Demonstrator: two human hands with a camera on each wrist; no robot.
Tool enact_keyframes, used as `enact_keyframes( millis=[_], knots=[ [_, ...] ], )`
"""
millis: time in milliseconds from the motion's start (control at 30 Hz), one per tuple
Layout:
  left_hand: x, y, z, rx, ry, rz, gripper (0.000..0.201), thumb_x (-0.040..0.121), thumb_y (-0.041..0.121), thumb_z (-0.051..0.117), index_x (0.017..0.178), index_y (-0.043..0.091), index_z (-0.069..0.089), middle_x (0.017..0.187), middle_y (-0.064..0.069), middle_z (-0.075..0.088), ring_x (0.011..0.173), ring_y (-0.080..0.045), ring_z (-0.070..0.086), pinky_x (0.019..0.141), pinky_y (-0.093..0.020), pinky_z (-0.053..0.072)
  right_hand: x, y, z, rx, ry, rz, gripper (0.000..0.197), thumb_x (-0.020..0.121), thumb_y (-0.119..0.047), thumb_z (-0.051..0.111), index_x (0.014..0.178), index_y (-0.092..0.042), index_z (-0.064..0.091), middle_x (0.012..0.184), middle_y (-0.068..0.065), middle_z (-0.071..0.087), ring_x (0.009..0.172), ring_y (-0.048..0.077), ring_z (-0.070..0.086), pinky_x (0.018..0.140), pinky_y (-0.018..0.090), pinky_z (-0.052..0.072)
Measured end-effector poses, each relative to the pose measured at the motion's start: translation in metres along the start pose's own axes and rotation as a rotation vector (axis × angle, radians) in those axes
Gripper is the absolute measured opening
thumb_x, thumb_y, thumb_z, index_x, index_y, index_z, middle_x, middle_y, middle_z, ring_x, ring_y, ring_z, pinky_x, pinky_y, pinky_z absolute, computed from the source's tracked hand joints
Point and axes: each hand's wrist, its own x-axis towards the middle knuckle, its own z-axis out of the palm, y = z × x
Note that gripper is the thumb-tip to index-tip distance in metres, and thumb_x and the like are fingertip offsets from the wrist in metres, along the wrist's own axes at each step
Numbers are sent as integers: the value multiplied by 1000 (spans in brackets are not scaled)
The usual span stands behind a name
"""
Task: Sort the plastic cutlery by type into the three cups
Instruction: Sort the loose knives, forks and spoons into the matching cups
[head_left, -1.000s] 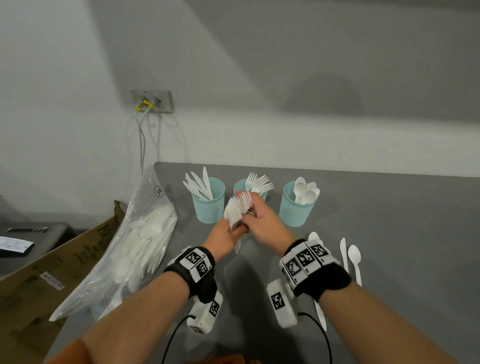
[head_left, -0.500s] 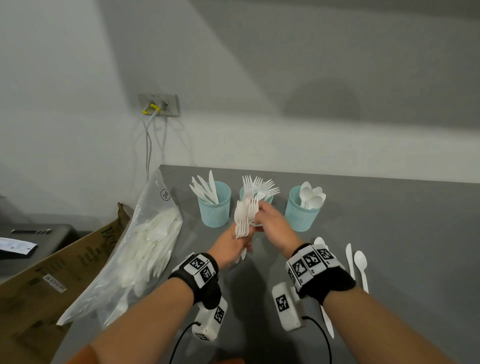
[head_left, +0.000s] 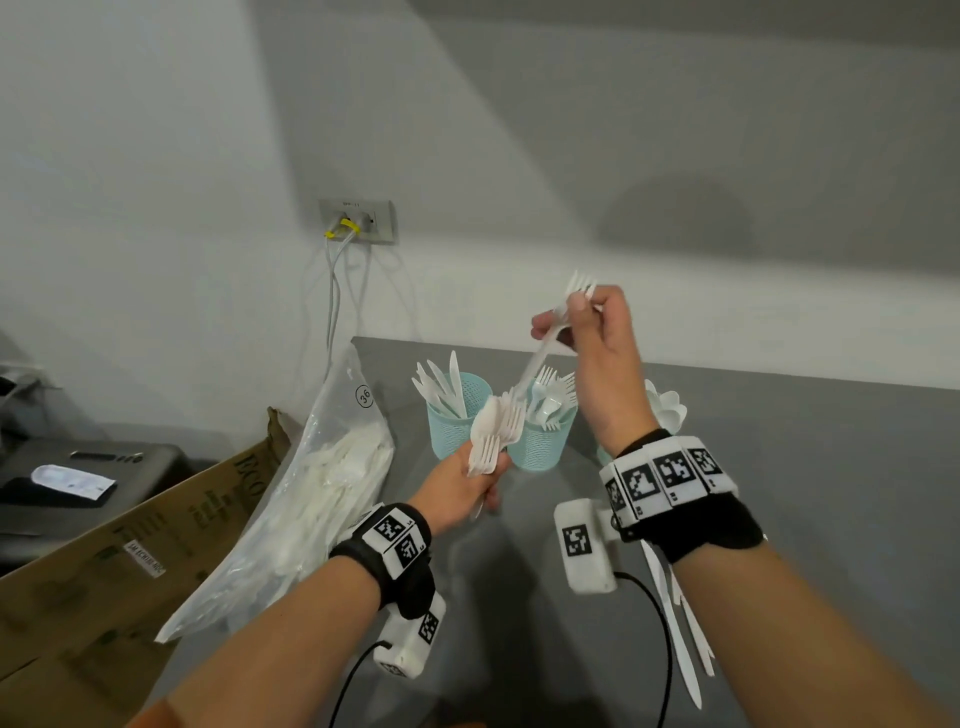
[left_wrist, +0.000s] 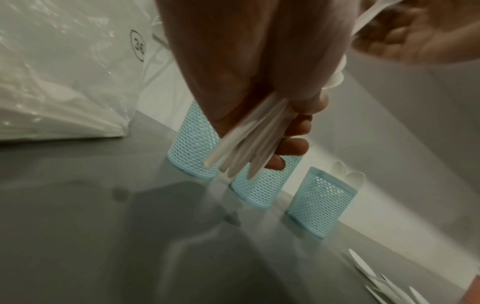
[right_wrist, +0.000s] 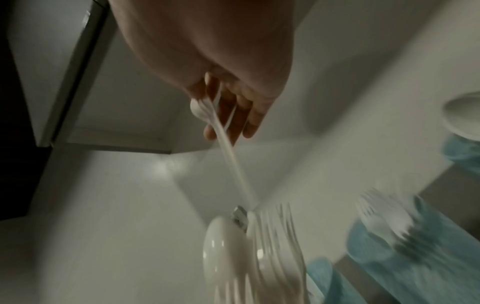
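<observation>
Three teal mesh cups stand in a row on the grey table (head_left: 831, 493): the left cup (head_left: 457, 421) has knives, the middle cup (head_left: 543, 444) has forks, and the right cup (left_wrist: 319, 201) has spoons (head_left: 667, 408). In the head view my right wrist largely hides the right cup. My left hand (head_left: 488, 483) grips a bundle of white cutlery (head_left: 496, 426) by the handles (left_wrist: 249, 148), just in front of the cups. My right hand (head_left: 563, 322) is raised above the cups and pinches a single fork (head_left: 540, 358) near its head. The fork's handle slants down toward the bundle.
A clear bag of white cutlery (head_left: 311, 493) lies left of the cups, against a cardboard box (head_left: 104, 571). Loose cutlery (head_left: 680, 639) lies on the table under my right forearm. A wall socket with cables (head_left: 358, 221) sits behind the table's far left corner.
My right hand has risen from the bundle to well above the cups, drawing one fork up with it. My left hand still holds the bundle in front of the cups.
</observation>
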Motion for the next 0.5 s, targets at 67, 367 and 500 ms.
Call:
enact_keyframes(
  millis=[67, 367, 500],
  knots=[
    [0, 1, -5, 51, 38, -1, 26, 97, 32, 50, 100, 7, 52, 63, -2, 60, 54, -10, 58, 60, -17, 46, 3, -6, -3, 12, 28, -45, 13, 102, -30, 36, 95, -24, 45, 76, 1, 60, 77, 20, 64, 83, 33, 50],
    [8, 27, -8, -150, 38, 100, 12, 99, 25, 48, 89, 18, 49, 65, -5, 50, 55, -20, 54, 56, -28, 51, -21, 40, 2, -335, -271, 295, 27, 84, -39, 68, 87, -12, 66, 80, 1, 67, 72, 11, 58, 67, 25, 43],
    [14, 34, -4, -142, 67, 104, 23, 97, 34, 49, 96, 12, 53, 58, 3, 51, 48, -14, 53, 61, -36, 54, -14, 34, 0, -246, -225, 253, 15, 89, -30, 63, 98, -19, 62, 91, -4, 66, 84, 9, 61, 76, 25, 45]
  ],
)
